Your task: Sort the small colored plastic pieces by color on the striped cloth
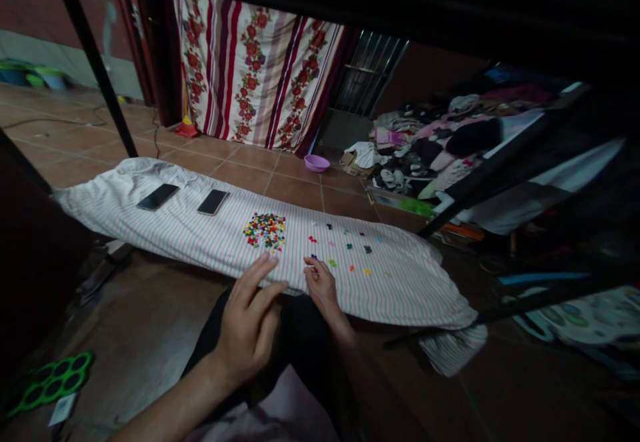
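Observation:
A mixed heap of small, colourful bead-like pieces (pixel 265 232) lies on the striped cloth (pixel 210 242). To its right, little groups sorted by colour sit in loose rows, among them red pieces (pixel 313 239), dark green pieces (pixel 349 247), light green pieces (pixel 333 263) and yellow pieces (pixel 368 271). My left hand (pixel 253 315) is held just in front of the heap, fingers stretched and apart, with nothing visible in it. Beside the dark blue pieces (pixel 313 257), my right hand (pixel 323 285) has its fingers curled together; whatever is between the fingertips is too small to make out.
Two phones (pixel 159 197) (pixel 213 202) lie on the cloth's left part. Dark metal posts (pixel 95 62) rise around the surface. Beyond are a floral curtain (pixel 260 75), a purple basin (pixel 317 163) and piled clothes (pixel 425 142). A green holed tray (pixel 55 382) is at lower left.

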Motion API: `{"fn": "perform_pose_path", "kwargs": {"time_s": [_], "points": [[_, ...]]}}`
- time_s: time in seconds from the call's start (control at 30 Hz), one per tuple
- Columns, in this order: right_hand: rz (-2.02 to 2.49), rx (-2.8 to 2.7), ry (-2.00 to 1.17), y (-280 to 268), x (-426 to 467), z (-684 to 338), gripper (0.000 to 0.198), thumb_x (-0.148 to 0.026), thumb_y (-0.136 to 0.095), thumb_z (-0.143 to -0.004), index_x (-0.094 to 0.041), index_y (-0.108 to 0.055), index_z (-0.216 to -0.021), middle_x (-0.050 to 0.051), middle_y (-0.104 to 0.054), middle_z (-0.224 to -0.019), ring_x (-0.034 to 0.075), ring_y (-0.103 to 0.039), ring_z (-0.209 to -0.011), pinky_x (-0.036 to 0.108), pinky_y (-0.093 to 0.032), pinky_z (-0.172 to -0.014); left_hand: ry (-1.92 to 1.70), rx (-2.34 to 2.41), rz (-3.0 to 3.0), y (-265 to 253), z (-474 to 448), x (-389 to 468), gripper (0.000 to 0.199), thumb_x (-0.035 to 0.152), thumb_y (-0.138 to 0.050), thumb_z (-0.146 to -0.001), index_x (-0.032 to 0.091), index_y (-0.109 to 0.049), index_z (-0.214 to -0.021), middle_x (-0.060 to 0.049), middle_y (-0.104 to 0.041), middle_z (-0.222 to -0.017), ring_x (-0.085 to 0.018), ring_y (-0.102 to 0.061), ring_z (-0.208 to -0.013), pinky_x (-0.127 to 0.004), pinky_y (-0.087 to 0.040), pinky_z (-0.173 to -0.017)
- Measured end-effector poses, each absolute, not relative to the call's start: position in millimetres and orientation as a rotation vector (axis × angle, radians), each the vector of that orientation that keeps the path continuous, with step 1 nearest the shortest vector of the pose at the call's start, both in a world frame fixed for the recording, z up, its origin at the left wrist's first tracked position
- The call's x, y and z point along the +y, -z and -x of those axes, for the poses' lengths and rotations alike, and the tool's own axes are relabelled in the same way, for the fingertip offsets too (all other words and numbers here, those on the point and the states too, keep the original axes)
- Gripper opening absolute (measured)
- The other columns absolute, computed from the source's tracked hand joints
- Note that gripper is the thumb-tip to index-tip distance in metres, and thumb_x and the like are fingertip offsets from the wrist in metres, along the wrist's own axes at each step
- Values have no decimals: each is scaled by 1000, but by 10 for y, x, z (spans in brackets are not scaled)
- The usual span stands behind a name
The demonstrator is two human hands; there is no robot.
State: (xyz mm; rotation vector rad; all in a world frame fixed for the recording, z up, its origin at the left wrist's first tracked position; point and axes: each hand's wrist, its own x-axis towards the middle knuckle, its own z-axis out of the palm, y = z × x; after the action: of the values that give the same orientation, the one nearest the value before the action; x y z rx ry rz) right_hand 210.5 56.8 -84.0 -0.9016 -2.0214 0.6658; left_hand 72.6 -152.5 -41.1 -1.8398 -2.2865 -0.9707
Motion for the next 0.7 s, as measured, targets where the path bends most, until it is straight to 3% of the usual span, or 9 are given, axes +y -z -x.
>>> {"fn": "perform_pose_path", "kwargs": {"time_s": [0.07,0.13,0.3,0.43,0.7], "points": [[887,-2080,-693,861,685,-1894,30,-24,-46,-85,-21,-71,-102,7,-69,-99,17,-65,-83,28,-54,-74,802,-2440,1755,559,-649,-1353,48,27,-36,-91,23,-56,-134,-12,-33,-156,-34,-23,-147,-56,-34,-113],[890,-2138,-701,881,826,-1690,29,-20,-47,-85,-21,-72,-100,6,-68,-96,17,-65,-85,28,-53,-76,530,-2671,1661,751,-543,-1205,49,25,-42,-87,12,-57,-132,-22,-39,-151,-38,-29,-144,-57,-38,-109],[975,-2322,-672,936,1162,-1232,27,-13,-51,-85,-22,-74,-95,5,-68,-94,17,-64,-87,30,-50,-87,231,-2706,1755,1030,-265,-924,49,33,-43,-89,22,-56,-134,-16,-43,-150,-36,-35,-141,-59,-40,-104],[1028,-2432,-654,995,1309,-931,28,-10,-51,-86,-23,-76,-93,4,-68,-96,17,-63,-91,29,-48,-88,320,-2556,1726,1062,-66,-612,53,29,-45,-87,15,-52,-138,-19,-34,-154,-34,-26,-146,-54,-29,-115],[1119,-2587,-643,1054,1407,-645,27,-14,-52,-91,-23,-75,-102,6,-66,-109,16,-61,-99,25,-45,-91,341,-2683,1536,1303,154,-259,59,39,-34,-94,14,-38,-148,-19,-30,-155,-33,-24,-147,-53,-22,-117]]}}
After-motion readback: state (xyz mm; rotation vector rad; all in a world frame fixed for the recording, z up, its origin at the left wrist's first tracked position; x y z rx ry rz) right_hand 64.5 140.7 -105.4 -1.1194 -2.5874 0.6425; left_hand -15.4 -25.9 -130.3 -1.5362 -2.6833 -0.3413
